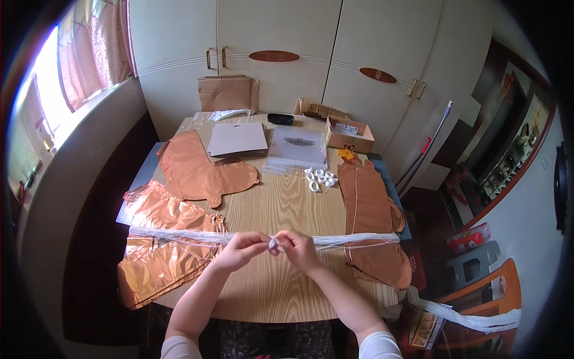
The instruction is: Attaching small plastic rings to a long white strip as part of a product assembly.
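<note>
Over the near middle of the wooden table (291, 203), my left hand (241, 250) and my right hand (298, 249) meet with fingertips closed. Between them they pinch a small white coil of string (273, 244), partly covered by the fingers. Just behind my hands, a long bundle of white strings (359, 238) stretches across the table from left to right. Thin loose strands run from the pinched coil toward both sides. Farther back on the right lies a group of small white string coils (320, 178).
Copper-coloured flat foil balloons (203, 167) cover the left side, and more foil balloons (368, 203) the right. Behind are white cards (237, 137), clear plastic bags (297, 146), a black object (280, 119) and an open cardboard box (350, 134). More white strings (478, 320) hang over a chair (508, 287).
</note>
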The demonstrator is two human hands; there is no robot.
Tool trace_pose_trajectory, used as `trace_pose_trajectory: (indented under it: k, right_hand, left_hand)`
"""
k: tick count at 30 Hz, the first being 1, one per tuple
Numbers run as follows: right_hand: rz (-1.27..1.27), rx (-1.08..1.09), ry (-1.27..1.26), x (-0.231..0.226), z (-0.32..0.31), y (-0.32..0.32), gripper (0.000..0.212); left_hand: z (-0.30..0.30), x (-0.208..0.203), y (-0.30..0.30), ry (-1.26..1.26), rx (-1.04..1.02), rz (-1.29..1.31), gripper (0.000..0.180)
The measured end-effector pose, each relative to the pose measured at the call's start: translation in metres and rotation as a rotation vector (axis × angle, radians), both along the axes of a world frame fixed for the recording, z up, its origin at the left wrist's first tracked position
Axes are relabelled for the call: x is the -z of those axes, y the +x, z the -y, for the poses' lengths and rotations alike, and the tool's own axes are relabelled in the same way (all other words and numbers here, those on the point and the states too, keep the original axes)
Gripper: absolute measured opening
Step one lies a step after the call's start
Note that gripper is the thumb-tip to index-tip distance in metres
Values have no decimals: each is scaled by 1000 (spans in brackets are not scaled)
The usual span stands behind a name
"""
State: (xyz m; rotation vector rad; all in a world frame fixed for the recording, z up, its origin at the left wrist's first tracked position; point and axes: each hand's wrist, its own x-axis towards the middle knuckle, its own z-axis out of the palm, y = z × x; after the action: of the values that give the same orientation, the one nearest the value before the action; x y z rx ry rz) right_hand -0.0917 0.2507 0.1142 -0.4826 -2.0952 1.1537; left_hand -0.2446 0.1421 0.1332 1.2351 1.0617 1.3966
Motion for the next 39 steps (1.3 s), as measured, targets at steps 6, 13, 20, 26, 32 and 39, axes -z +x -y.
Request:
trace_pose_trajectory:
  k: [6,13,20,26,32,39]
  right_hand:
    - [-153,-16,274,-8,7,1,7]
    - [-51,61,85,0,13,-3,11]
    - [-118,98,336,-11,11,0,6]
    - [-259,105,136,-9,5,-2,8]
    - [-79,66,143,4,10,-5,10]
    - [-116,181,515,-12,12,-1,10]
  left_hand:
    - [-4,-14,5,-30,-305,-639,16]
    - [-5,9,0,92,43,322,21]
    - [-8,7,7,44,-187,-239,21]
    - [-4,-1,8,-74,24,12,17]
    - [-7,11,3,77,-29,383,23]
    - [-9,7,10,59,-114,152,27]
